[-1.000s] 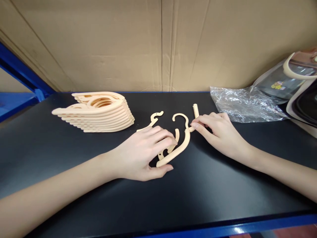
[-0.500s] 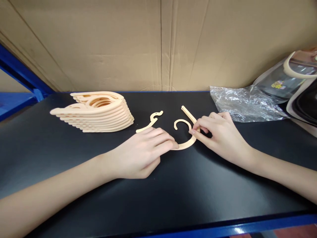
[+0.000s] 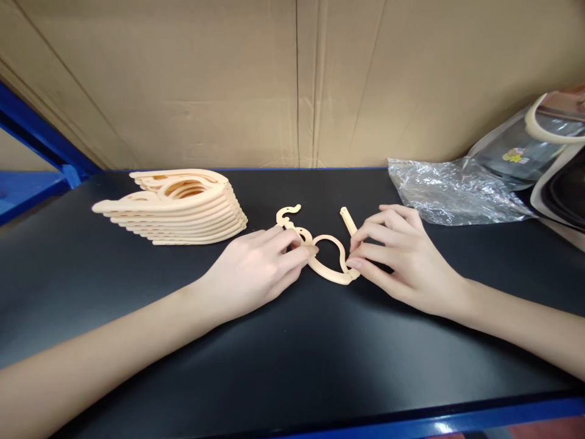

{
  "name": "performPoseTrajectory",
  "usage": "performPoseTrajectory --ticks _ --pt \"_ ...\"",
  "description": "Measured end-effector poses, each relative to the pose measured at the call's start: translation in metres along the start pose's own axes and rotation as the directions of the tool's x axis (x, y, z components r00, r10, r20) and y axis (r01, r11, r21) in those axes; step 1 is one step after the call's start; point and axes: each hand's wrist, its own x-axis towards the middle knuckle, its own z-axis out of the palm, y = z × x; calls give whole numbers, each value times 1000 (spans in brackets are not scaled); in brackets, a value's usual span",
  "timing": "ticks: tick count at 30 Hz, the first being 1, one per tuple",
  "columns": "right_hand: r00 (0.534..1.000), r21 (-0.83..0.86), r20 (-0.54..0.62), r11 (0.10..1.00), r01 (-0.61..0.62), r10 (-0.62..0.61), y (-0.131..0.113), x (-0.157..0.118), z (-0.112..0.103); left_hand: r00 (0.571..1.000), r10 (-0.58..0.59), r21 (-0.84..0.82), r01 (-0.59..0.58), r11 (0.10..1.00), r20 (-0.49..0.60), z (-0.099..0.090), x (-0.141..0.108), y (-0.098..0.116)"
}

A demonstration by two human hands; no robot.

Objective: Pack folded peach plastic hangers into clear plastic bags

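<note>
- Lighting: moderately bright, even and soft, falling from above.
- Shadow: dark, soft-edged patch on the black tabletop (image 3: 292, 378) beneath the right hand (image 3: 404, 265).
- Sheen: greyish gloss at the tabletop's left side, with a paler patch toward the lower right.
- Glare: sharp white glints across the crumpled plastic bag (image 3: 457, 195); one bright spot on the blue front rail (image 3: 457, 422).
- Tone: cardboard backing (image 3: 205, 79) dims toward the upper right corner.
- Sharpness: cream hanger parts (image 3: 329, 275) legible, fine detail slightly smeared; lower right corner soft.
- Distortion: wide-angle stretching, strongest along both side edges.
</note>
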Motion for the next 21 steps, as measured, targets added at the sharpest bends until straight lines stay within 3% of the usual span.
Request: performPoseTrajectory --ticks 8,14,18,21 --pt "976 232 117 960 154 -185 2 -1 2 995 -74 -133 82 988 64 0 2 -3" --pt "953 275 169 941 199 -251 0 -3 3 994 -64 -208 82 975 92 2 1 -6" --pt "943 258 196 942 215 -269 0 -3 4 997 -48 -147 56 988 60 1 1 -5" --pt "953 237 193 953 186 -234 0 -2 3 991 -134 36 134 990 -2 1 2 -5"
